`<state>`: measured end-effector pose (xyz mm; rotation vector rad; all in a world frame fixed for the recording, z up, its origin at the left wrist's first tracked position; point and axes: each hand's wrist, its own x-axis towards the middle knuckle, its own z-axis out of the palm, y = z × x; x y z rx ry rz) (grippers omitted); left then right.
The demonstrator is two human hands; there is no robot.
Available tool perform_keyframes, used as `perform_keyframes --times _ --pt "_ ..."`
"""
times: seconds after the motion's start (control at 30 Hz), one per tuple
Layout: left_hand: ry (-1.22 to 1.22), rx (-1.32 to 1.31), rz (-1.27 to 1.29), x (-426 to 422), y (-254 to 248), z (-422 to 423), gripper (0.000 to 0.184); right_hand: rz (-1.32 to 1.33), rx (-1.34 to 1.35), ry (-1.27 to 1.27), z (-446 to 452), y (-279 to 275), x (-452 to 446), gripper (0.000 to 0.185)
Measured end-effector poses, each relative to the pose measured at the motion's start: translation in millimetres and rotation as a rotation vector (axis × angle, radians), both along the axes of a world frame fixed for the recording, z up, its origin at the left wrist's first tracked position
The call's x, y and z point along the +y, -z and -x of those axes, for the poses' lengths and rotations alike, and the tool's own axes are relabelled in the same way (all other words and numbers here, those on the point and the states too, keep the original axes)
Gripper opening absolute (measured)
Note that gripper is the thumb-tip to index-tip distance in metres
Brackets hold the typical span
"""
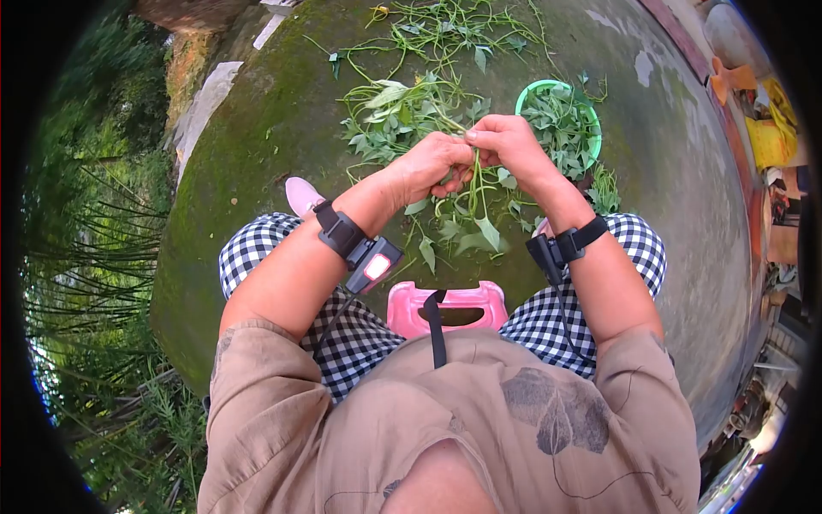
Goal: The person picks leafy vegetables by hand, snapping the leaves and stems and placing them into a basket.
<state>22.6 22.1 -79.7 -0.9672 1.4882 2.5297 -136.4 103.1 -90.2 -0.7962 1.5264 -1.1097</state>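
Close together in front of my knees, both hands are closed on a leafy green vine (481,201) that looks like sweet potato greens. My left hand (434,164) grips the stems with curled fingers. Thumb and fingers of my right hand (507,146) pinch the same stems just beside it. Arrow-shaped leaves hang below the hands. A heap of cut vines (394,116) lies on the ground beyond my left hand. Just past my right hand stands a bright green basket (597,137) filled with picked leaves (555,120). The fingertips are partly hidden by the stems.
More long, mostly bare stems (445,30) are strewn farther out on the mossy concrete (257,146). A pink plastic stool (404,310) shows between my knees. Shrubs (94,257) border the left side; a yellow bag (771,141) and household clutter line the right.
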Motion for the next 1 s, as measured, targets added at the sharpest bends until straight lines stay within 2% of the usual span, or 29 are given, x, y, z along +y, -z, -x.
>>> perform_keyframes --times 0.13,0.33,0.5,0.53,0.6,0.63,0.73,0.77,0.8,0.87,1.0 --pt "-0.115 -0.06 -0.079 -4.5 12.9 -0.2 0.014 0.073 0.036 -0.003 -0.5 -4.8 -1.7 0.018" --pt "-0.339 -0.105 -0.112 -17.5 16.5 -3.1 0.015 0.003 -0.026 0.051 14.3 -23.6 1.0 0.017" --pt "-0.426 0.106 -0.171 -47.6 15.6 -4.9 0.015 -0.181 0.035 0.08 28.1 -13.3 4.3 0.023" --pt "-0.422 0.139 -0.263 -51.1 6.1 -7.6 0.012 -0.197 0.057 0.086 29.3 -11.0 5.1 0.024" --pt "-0.325 0.229 -0.284 -66.6 0.5 -12.8 0.009 -0.228 0.1 0.098 31.0 -5.5 7.5 0.026" --pt "-0.377 0.09 -0.07 -61.9 -4.7 -10.9 0.013 -0.232 0.113 0.105 32.5 -1.4 8.4 0.027" --pt "-0.256 -0.098 0.431 -32.6 -18.2 1.0 0.02 -0.246 0.129 0.124 32.8 6.2 10.8 0.028" --pt "-0.165 -0.066 0.59 -25.8 -4.2 4.1 0.022 -0.252 0.119 0.131 30.9 6.1 11.1 0.028" --pt "-0.123 0.119 0.867 -18.1 1.8 7.5 0.019 -0.259 0.109 0.138 29.4 5.6 10.9 0.028" --pt "0.052 -0.076 1.003 -6.3 12.0 5.8 0.018 -0.232 0.078 0.196 25.0 5.0 9.0 0.03" --pt "0.03 -0.007 1.189 4.9 27.8 8.6 0.017 -0.226 0.061 0.229 20.6 7.0 5.7 0.03"
